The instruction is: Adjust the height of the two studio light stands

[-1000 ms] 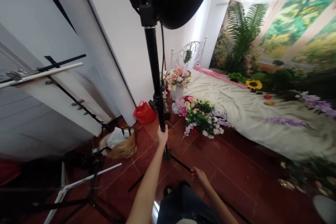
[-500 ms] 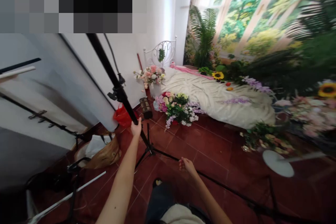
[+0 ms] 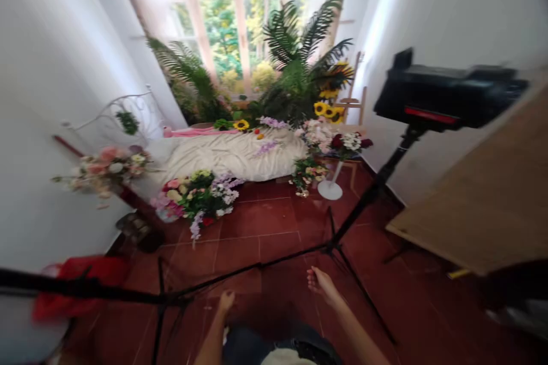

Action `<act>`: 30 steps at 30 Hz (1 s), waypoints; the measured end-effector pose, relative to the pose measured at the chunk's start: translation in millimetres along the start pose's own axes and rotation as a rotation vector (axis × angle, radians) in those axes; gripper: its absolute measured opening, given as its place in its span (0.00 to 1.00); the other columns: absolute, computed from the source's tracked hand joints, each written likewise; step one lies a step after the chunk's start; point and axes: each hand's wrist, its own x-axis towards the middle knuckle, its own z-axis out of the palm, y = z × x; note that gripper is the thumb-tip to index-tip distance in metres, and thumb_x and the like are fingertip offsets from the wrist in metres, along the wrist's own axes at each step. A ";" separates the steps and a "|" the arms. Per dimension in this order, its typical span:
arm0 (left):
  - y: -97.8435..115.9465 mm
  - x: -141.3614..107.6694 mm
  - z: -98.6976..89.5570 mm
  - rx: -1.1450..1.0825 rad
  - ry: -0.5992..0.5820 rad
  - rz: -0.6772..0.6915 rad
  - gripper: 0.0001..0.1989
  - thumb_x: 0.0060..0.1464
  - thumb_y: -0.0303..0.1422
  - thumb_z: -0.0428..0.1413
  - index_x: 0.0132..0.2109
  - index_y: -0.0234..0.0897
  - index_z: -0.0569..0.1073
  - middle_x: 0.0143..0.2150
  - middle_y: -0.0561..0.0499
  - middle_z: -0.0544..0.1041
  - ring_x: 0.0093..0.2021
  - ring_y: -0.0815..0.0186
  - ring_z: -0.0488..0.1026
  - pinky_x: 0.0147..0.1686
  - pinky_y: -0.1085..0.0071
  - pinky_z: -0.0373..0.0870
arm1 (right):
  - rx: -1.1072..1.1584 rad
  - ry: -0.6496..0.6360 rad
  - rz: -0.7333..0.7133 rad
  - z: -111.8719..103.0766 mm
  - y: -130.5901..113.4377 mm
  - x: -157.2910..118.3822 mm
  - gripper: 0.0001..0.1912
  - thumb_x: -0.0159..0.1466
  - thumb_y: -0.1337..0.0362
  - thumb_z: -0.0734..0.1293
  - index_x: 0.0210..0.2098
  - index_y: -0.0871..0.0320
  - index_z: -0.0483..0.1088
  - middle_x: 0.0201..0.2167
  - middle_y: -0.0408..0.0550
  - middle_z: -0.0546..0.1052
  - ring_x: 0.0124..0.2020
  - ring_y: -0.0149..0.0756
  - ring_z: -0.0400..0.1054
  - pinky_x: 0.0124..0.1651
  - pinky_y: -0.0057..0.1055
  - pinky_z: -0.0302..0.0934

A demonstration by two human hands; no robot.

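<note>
My left hand [image 3: 226, 300] hangs low over the tiled floor, free of any stand, its fingers curled in and nothing visible in them. To its left is a tilted black light stand [image 3: 171, 298] with spread legs. My right hand [image 3: 322, 285] hovers near the base of a second black stand [image 3: 363, 197], loosely bent fingers apart and holding nothing. On top of that stand sits a black lamp-like device [image 3: 445, 94] with a red stripe. A black cable or bar [image 3: 261, 265] runs between the two stand bases, in front of both hands.
Ahead stands a bed with a cream cover [image 3: 231, 154]. Flower bunches [image 3: 199, 197] lie before it, and a white round-based stand [image 3: 330, 189] is at its right. A red bag [image 3: 81, 279] is at left, a brown board [image 3: 475, 199] at right. Stand legs [image 3: 368, 296] cross the floor.
My left hand has let go of the black stand pole and come down. The view has swung right, bringing the second stand and its black device into sight.
</note>
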 end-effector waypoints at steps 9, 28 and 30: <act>213.0 -91.7 150.5 -0.325 -0.854 0.395 0.13 0.43 0.42 0.59 0.29 0.36 0.70 0.25 0.49 0.75 0.22 0.67 0.73 0.24 0.72 0.67 | 0.347 0.149 0.001 -116.9 -50.3 -24.5 0.11 0.61 0.58 0.63 0.27 0.60 0.67 0.18 0.41 0.71 0.16 0.23 0.64 0.19 0.18 0.52; 554.7 -187.8 199.2 -0.634 -1.059 1.326 0.22 0.48 0.40 0.57 0.49 0.35 0.67 0.47 0.42 0.73 0.47 0.64 0.72 0.49 0.63 0.67 | 0.801 -0.102 -0.400 -128.6 -323.1 -3.0 0.14 0.65 0.62 0.56 0.26 0.60 0.63 0.16 0.39 0.62 0.15 0.23 0.53 0.16 0.16 0.45; 563.4 -193.1 202.6 -0.607 -1.055 1.348 0.21 0.48 0.41 0.57 0.47 0.35 0.68 0.45 0.43 0.74 0.46 0.64 0.72 0.48 0.63 0.67 | 0.752 -0.069 -0.387 -128.2 -339.0 3.4 0.16 0.65 0.59 0.56 0.25 0.60 0.63 0.15 0.39 0.62 0.15 0.23 0.51 0.16 0.17 0.44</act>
